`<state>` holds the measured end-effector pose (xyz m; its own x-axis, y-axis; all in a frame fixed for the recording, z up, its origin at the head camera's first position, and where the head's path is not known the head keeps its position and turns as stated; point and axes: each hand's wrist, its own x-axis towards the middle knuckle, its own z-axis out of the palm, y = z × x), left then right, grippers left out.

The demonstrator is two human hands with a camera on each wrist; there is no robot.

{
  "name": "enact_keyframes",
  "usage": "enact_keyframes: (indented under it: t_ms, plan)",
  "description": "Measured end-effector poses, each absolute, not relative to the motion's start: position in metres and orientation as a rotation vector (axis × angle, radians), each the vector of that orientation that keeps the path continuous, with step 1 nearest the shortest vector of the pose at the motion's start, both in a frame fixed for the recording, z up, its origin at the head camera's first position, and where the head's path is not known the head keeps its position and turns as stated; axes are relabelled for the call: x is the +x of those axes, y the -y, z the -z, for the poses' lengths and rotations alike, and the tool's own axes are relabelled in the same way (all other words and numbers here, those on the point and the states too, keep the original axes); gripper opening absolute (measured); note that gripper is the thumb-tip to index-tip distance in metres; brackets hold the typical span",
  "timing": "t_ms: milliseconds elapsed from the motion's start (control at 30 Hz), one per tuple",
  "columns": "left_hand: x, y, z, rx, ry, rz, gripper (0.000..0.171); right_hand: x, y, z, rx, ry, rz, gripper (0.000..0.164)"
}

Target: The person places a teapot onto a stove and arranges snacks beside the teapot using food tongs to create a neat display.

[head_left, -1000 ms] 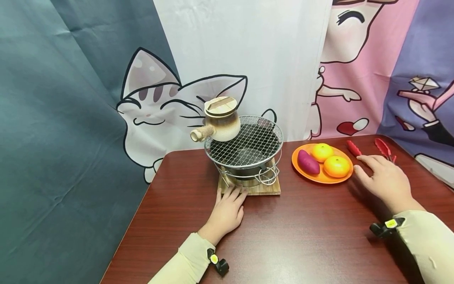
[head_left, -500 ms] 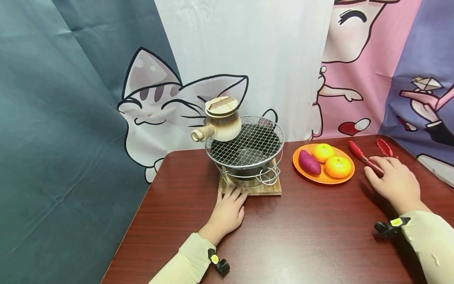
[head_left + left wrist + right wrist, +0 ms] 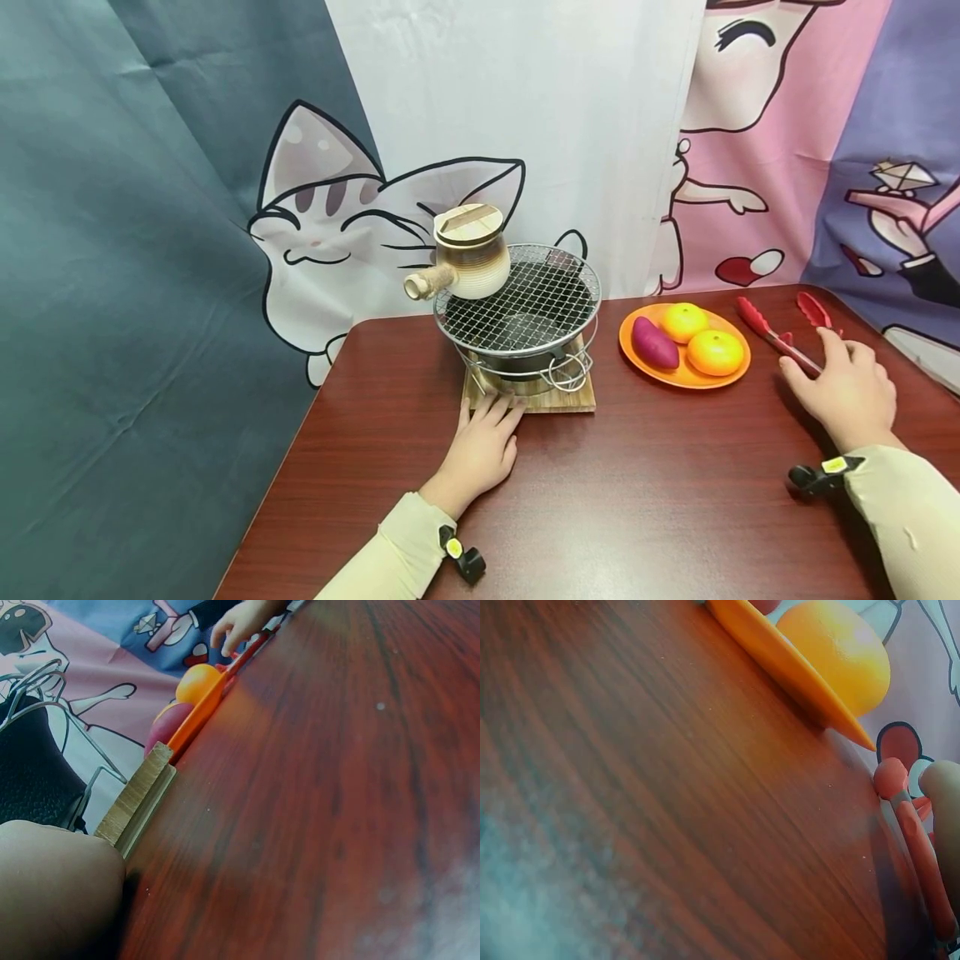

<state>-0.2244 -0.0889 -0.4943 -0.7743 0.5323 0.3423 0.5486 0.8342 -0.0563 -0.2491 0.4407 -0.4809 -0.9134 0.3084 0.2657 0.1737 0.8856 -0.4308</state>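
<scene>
My left hand [image 3: 480, 446] lies with its fingers extended at the front edge of a wooden board [image 3: 558, 404]. On that board stands a round tabletop grill with a wire mesh top [image 3: 525, 312]. A ribbed clay pot [image 3: 480, 271] with a wooden lid and a side handle sits on the mesh's left part. My right hand [image 3: 851, 396] hovers over red-tipped tongs [image 3: 754, 317], fingers loosely bent and not closed round them. The tongs lie spread apart, their handle end partly hidden by the hand. In the right wrist view, the tongs [image 3: 924, 862] appear beside a finger.
An orange plate [image 3: 686, 383] between the grill and the tongs bears a purple sweet potato [image 3: 654, 343] and two mandarins [image 3: 715, 353]. All stand on a dark red wooden table [image 3: 637, 500]. A printed cloth backdrop [image 3: 592, 125] hangs right behind its far edge.
My right hand has moved right, from beside the plate to over the tongs, uncovering more of their left arm. My left hand, the grill and the plate have stayed put.
</scene>
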Motion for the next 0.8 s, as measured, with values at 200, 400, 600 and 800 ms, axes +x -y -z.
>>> enact_keyframes:
  t_ms: [200, 400, 600, 800]
  plan:
    - [-0.224, 0.088, 0.494, -0.816, 2.677, 0.077, 0.056, -0.253, -0.445, 0.487, -0.504, 2.719, -0.584, 0.102]
    - [-0.224, 0.088, 0.495, -0.808, 2.679, 0.074, 0.056, -0.253, -0.446, 0.49, -0.617, 2.763, -0.546, 0.112]
    - [-0.224, 0.089, 0.496, -0.809, 2.675, 0.081, 0.055, -0.255, -0.446, 0.494, -0.682, 2.773, -0.497, 0.114]
    - [-0.225, 0.089, 0.496, -0.807, 2.675, 0.07, 0.056, -0.258, -0.448, 0.496, -0.721, 2.773, -0.453, 0.119]
